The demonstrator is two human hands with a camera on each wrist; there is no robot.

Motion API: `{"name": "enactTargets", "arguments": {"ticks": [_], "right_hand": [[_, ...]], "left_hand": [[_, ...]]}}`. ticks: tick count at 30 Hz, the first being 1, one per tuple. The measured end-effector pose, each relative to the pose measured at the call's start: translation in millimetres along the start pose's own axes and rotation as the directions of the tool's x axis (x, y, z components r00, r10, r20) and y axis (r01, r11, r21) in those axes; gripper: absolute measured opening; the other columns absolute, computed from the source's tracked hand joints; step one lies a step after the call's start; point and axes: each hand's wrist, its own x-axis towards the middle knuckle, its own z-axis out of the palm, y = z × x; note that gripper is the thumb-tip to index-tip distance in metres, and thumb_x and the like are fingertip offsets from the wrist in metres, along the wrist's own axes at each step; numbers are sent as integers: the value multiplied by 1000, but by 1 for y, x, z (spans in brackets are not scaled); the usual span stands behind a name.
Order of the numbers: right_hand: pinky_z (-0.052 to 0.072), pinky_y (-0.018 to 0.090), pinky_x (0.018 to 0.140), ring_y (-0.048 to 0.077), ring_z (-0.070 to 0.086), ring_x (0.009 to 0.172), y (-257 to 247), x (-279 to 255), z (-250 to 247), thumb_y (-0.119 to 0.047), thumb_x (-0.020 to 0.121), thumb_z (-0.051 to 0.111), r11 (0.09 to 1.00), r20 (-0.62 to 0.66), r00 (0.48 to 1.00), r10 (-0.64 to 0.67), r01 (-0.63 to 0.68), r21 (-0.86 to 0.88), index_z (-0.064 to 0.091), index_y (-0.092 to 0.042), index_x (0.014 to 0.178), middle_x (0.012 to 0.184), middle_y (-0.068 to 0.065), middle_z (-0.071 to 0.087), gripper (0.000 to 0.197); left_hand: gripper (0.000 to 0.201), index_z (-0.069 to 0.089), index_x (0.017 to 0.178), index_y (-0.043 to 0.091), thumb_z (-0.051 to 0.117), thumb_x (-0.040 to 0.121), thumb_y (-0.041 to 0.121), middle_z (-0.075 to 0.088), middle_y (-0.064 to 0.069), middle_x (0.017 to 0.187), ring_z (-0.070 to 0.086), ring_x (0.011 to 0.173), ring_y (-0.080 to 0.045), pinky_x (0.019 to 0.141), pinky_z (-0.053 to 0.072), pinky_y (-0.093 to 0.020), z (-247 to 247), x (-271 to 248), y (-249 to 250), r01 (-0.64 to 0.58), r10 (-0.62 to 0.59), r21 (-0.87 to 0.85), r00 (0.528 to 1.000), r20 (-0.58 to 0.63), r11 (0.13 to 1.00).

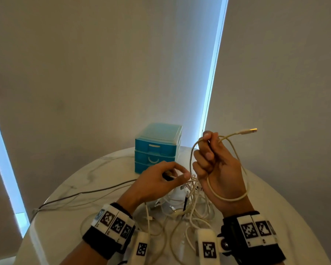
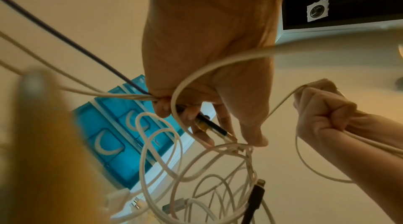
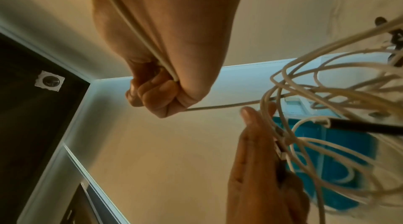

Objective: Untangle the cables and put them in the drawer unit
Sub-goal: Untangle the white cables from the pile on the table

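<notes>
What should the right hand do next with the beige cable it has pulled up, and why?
Probably draw the beige cable further up and away from the tangle. The right hand has it in a fisted grip, USB plug free, but its loop runs back into the pile on the table. The left hand pinches the other cables, anchoring them. The drawer unit looks shut.
</notes>
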Motion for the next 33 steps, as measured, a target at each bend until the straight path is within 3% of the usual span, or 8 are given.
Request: {"name": "enactTargets", "arguments": {"ticks": [6, 12, 15, 18, 22, 25, 28, 33], "right_hand": [[17, 29, 49, 10, 22, 51, 11, 9, -14, -41, 112, 38, 974, -99, 995, 7, -29, -226, 66, -11, 112, 66, 0, 39, 41], [38, 19, 45, 0, 46, 43, 45, 0, -55, -46, 108, 57, 376, -288, 954, 87, -299, -877, 76, -24, 105, 56, -9, 58, 29], [37, 19, 46, 1, 46, 42, 48, 2, -63, -51, 107, 58, 323, -331, 934, 138, -358, -876, 74, -24, 95, 54, -10, 57, 33], [36, 18, 46, 0, 46, 42, 37, 3, -66, -53, 103, 61, 314, -346, 930, 123, -367, -876, 76, -21, 95, 57, -7, 60, 36], [47, 22, 60, 3, 66, 67, 30, 4, -73, -54, 97, 69, 102, -344, 938, 38, -346, -933, 74, -29, 92, 75, -7, 74, 27], [48, 17, 60, 2, 65, 64, 32, 4, -69, -41, 95, 78, 184, -232, 972, -36, -222, -958, 73, -36, 100, 73, -12, 72, 9], [52, 12, 71, 0, 66, 65, 34, 3, -58, -42, 100, 74, 317, -89, 990, -112, -49, -947, 77, -40, 116, 65, -20, 67, 17], [50, 11, 79, 0, 71, 91, 39, 2, -58, -38, 102, 70, 244, -84, 968, -236, -25, -970, 80, -34, 104, 92, -15, 78, 11]], "left_hand": [[23, 74, 106, 44, 59, 98, 59, 76, 18, 96, 74, 86, 2, 82, 60, -23, 9, 5, 2, -67, 48, -69, 970, -238, 995], [22, 82, 106, 35, 61, 107, 44, 77, 15, 90, 73, 83, -4, 75, 57, -21, 1, 8, -8, -126, 41, -165, 897, -439, 978], [21, 82, 101, 29, 62, 107, 34, 77, 14, 91, 75, 87, -7, 77, 59, -24, 2, 14, -12, -158, 66, -136, 852, -519, 978], [22, 78, 101, 26, 60, 109, 36, 76, 8, 87, 74, 78, -12, 66, 62, -30, -15, 14, -15, -176, -30, -227, 725, -688, 958], [27, 77, 105, 25, 55, 111, 39, 78, 11, 87, 68, 68, -12, 62, 60, -31, -28, 6, -12, -171, -82, -197, 518, -852, 965], [25, 77, 109, 30, 55, 111, 41, 81, 10, 92, 71, 69, -13, 67, 63, -47, -18, 7, -6, -189, -71, -253, 651, -755, 949], [25, 78, 117, 30, 56, 110, 37, 81, 11, 98, 77, 92, -8, 76, 65, -38, -7, 5, 5, -218, 35, -242, 807, -590, 945], [22, 79, 122, 32, 64, 107, 36, 81, 12, 100, 75, 85, -2, 72, 56, -17, -7, 6, 4, -232, 113, -164, 841, -529, 959]]}}
